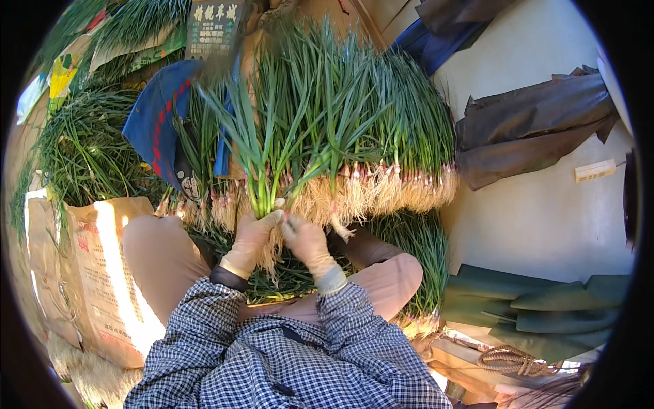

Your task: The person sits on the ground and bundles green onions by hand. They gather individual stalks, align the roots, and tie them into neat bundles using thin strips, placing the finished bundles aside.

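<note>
My gloved left hand [251,236] grips a small bunch of green garlic plants [262,191] near their base. The leaves fan upward and the pale roots [271,250] hang below the fist. Close beside it, my gloved right hand [308,240] has its fingers closed at the pinkish base of a single leaning green stalk [306,179]; the fingertips are slightly blurred. Just beyond both hands stands a dense row of green garlic [357,112], its leaves up and its whitish roots [378,191] toward me.
More greens [424,255] lie under and beside my bent knees. At left are a loose leafy heap [97,138], a printed paper sack [102,271] and a blue cloth piece [158,117]. Dark sheeting [536,128], green sheets [536,301] and coiled rope [513,360] lie right.
</note>
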Tool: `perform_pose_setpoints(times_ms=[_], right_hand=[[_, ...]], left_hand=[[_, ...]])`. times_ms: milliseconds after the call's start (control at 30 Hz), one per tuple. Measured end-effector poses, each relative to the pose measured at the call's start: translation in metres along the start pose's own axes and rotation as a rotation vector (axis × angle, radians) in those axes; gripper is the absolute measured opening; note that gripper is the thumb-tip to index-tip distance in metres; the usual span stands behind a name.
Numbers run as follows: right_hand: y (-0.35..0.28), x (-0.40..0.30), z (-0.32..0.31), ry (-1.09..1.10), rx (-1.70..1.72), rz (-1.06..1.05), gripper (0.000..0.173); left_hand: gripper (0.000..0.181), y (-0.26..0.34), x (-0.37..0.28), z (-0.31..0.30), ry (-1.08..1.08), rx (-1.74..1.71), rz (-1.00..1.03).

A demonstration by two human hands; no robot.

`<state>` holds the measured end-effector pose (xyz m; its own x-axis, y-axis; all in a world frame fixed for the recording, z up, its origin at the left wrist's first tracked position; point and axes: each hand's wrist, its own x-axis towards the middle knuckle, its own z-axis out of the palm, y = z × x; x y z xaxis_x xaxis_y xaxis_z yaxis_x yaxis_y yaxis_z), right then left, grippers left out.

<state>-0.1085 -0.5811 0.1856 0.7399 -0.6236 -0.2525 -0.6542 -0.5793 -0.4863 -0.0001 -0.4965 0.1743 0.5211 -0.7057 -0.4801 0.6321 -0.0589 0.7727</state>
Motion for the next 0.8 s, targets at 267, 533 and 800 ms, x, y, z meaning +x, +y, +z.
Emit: perform_pose_setpoints(times_ms=[267,533,800], right_hand=[[0.018,0.012,-0.031,0.025,0.847,0.198,0.045],[0.007,0.034,0.001,-0.035,0.737,-0.092,0.033],[0.007,-0.003,-0.024,-0.57,0.135,0.119,0.05]], left_hand=[[0.023,0.02,-0.009,0.015,-0.069,-0.208,-0.304],[0.024,0.024,0.001,-0.005,-0.129,-0.305,-0.262],[0.018,0.034,0.019,-0.02,0.039,0.035,-0.124]])
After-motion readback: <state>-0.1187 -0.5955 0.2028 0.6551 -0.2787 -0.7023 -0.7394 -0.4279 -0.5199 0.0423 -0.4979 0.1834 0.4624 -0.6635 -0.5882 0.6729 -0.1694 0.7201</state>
